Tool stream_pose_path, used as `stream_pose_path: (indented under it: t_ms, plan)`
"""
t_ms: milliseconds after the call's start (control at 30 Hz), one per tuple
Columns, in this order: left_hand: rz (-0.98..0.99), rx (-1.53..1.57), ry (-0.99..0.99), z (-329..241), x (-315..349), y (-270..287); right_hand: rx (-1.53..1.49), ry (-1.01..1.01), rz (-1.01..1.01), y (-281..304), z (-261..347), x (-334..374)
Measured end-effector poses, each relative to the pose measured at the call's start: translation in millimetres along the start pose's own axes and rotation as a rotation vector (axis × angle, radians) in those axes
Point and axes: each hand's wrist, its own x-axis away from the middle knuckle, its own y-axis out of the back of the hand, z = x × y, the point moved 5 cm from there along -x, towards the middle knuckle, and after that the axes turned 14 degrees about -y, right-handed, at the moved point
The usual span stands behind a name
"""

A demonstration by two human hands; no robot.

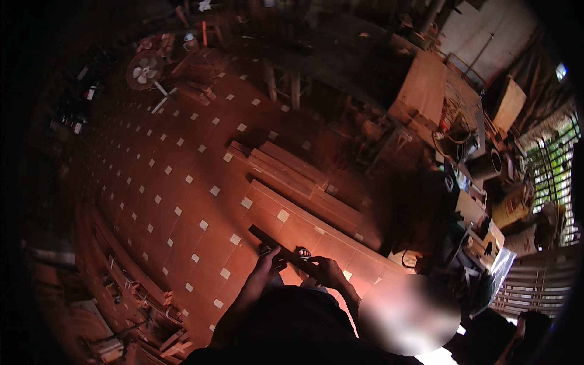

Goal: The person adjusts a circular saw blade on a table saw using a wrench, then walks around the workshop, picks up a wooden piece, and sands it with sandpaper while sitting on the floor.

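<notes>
A dark wooden strip (281, 247) slants across in front of my body, above the floor. My left hand (267, 264) is closed around its left part, with the strip's far end sticking out beyond it. Farther along, my right hand (326, 272) grips the same strip near its right part. Beneath it, a sandalled foot (303, 252) shows on the tiles. Just ahead, a long reddish board (292, 210) lies on the floor, and beyond it is a stack of planks (283, 171).
Long timbers (121, 255) lie at the left. A white fan (145, 70) stands far left. At the right are a cluttered bench (447, 100), a yellowish sack (512, 205) and a barred window (555, 155). A blurred patch hides part of the lower right.
</notes>
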Motion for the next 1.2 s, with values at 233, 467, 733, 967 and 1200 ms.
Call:
stream_pose_path:
  t_ms: [233,467,733,967,1200]
  plan:
    - [-0.076,-0.006,-0.091,-35.9,15.4,-16.6,0.059,0.011,0.1,-2.2,31.0,-20.8]
    - [-0.093,0.212,-0.304,-42.9,46.9,38.1,0.177,-0.023,0.268,-52.6,67.6,-55.9]
    - [-0.263,0.321,-0.455,-66.3,77.7,116.4,0.468,-0.032,0.453,-144.2,134.9,-77.3]
    - [-0.413,0.523,-0.574,-86.1,119.5,225.2,0.733,0.045,0.634,-282.0,203.3,-81.0]
    - [-0.797,0.258,-0.91,-68.7,202.3,338.0,0.99,0.146,0.98,-439.8,225.2,-52.5]
